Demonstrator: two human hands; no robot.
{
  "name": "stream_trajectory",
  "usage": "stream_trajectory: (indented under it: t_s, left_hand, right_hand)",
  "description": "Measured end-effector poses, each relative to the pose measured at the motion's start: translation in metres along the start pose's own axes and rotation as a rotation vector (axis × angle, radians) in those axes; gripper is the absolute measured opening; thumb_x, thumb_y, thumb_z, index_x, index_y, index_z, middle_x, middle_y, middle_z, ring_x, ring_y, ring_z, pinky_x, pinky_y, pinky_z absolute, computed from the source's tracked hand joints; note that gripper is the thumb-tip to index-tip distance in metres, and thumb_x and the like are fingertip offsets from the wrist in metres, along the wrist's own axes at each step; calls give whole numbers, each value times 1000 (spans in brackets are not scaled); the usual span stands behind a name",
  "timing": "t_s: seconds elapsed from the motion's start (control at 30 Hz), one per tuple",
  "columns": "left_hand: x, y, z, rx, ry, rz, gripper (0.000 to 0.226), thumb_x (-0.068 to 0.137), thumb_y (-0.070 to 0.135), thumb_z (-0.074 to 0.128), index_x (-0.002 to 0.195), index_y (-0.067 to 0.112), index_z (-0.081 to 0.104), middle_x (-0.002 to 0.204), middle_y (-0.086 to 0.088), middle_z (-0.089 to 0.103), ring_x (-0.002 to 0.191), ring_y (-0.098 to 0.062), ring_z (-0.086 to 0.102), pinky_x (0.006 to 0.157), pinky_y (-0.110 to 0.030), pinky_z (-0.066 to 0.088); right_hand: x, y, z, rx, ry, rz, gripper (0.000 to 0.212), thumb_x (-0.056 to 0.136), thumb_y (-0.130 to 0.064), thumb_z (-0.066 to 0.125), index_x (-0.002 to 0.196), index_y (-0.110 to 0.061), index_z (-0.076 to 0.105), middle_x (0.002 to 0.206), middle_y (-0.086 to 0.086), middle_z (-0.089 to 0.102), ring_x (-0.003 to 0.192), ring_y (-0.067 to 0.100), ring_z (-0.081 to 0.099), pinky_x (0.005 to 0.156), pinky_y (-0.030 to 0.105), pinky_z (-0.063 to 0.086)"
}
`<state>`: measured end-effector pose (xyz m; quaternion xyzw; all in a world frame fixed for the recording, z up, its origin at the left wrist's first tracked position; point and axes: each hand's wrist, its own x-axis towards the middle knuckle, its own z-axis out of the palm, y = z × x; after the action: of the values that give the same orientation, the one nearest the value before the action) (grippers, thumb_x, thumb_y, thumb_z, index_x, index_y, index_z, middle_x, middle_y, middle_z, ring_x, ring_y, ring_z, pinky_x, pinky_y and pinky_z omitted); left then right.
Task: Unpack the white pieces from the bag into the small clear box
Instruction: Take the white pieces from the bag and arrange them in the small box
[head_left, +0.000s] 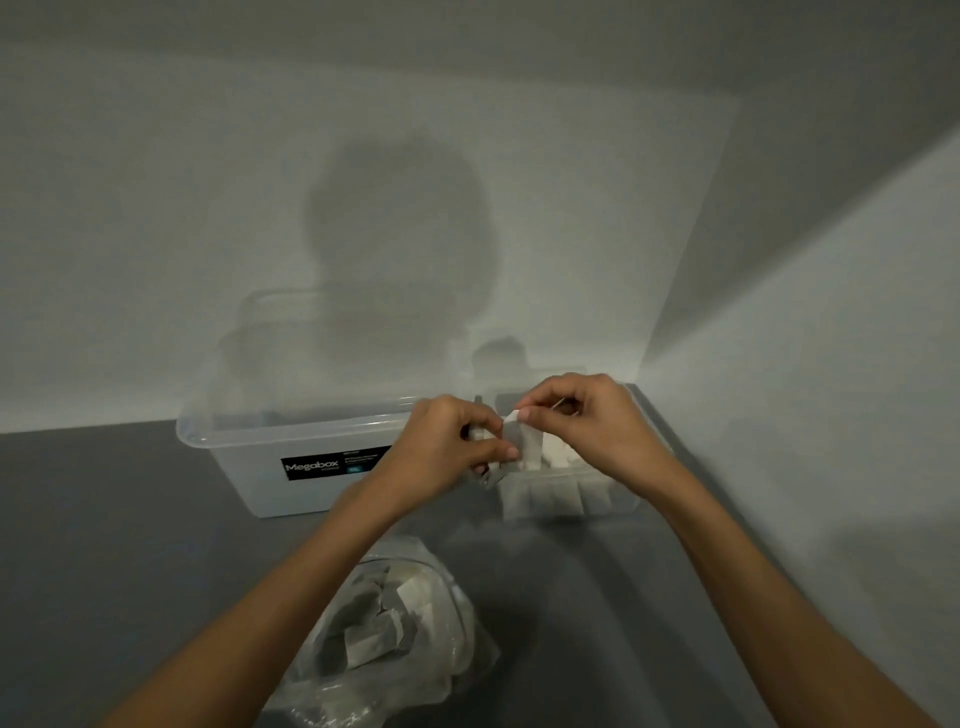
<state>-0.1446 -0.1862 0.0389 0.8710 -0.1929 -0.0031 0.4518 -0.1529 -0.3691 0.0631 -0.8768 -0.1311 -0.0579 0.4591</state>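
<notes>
Both hands meet over the left end of the small clear box (613, 493), which stands at the back right of the grey table and holds several white pieces (558, 456). My right hand (587, 421) pinches the top of one white piece (530, 449) that hangs upright above the box. My left hand (447, 449) grips the same piece at its left edge, fingers curled. The clear plastic bag (395, 618) lies crumpled near the front, under my left forearm, with several white pieces inside.
A large clear storage box (249, 452) with a black "Megabox" label stands left of the small box, against the white wall. Another white wall closes in on the right. The grey table (104, 545) runs out to the left.
</notes>
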Motion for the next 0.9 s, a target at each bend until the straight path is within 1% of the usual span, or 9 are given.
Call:
stream_trajectory:
  t_s: [0.13,0.33,0.4,0.5,0.6,0.73,0.8,0.83,0.9]
  left_hand:
    - [29,14,16,-41,4,-7,13,73,21,81,82,14,76,49,11,62,43,1,56,51,-5,38]
    - [71,12,38,-29,-16,-62,14,77,17,77,90,11,76,75,3,70,50,0,63,55,-7,46]
    - [82,9,47,-10,-38,-79,17,79,14,76,95,9,74,84,-1,71,50,2,62,54,-5,44]
    - [98,0,60,27,-57,-103,18,80,15,75,97,12,74,94,-3,72,54,1,63,58,-6,47]
    - [109,-7,72,52,-64,-118,15,80,17,75,95,17,74,93,-3,73,59,-3,67,63,-10,51]
    - [118,-14,86,34,-72,-138,16,79,16,76,95,17,74,95,-8,73,63,-8,69,63,-12,53]
    - [122,-18,91,25,-68,-147,17,79,15,76,96,16,74,95,-12,73,65,-11,69,64,-12,53]
    - [123,-20,92,24,-70,-153,17,79,15,76,96,15,74,95,-12,72,66,-12,69,64,-12,54]
    - [124,-24,95,25,-75,-166,17,80,15,75,97,15,73,94,-12,72,65,-11,69,65,-13,55]
  right_hand:
    - [19,17,-36,-1,31,17,3,80,-19,75,79,-23,76,71,-7,71,65,6,63,64,20,52]
    - [49,64,-78,-272,5,13,9,86,-9,69,82,-16,72,61,-10,63,51,-1,60,54,5,44]
    - [58,85,-83,-415,-69,27,12,87,-5,65,82,-15,71,66,-10,62,56,-1,60,61,9,48]
    - [70,116,-79,-591,-202,54,15,87,-3,59,84,-13,69,78,-5,64,67,9,59,71,26,54]
    - [80,138,-67,-735,-366,107,16,88,1,55,89,-8,69,88,5,64,73,14,55,68,22,46]
    - [88,158,-49,-852,-602,277,17,89,7,51,100,3,64,94,16,62,64,21,59,64,30,54]
    - [89,164,-41,-917,-661,314,22,88,7,54,109,2,60,99,13,59,65,19,59,60,26,52]
    - [89,167,-37,-939,-672,319,27,89,6,55,115,1,57,104,13,59,71,20,60,59,23,48]
    - [90,175,-30,-972,-665,296,33,90,4,54,124,3,54,122,15,59,94,24,63,70,23,47]
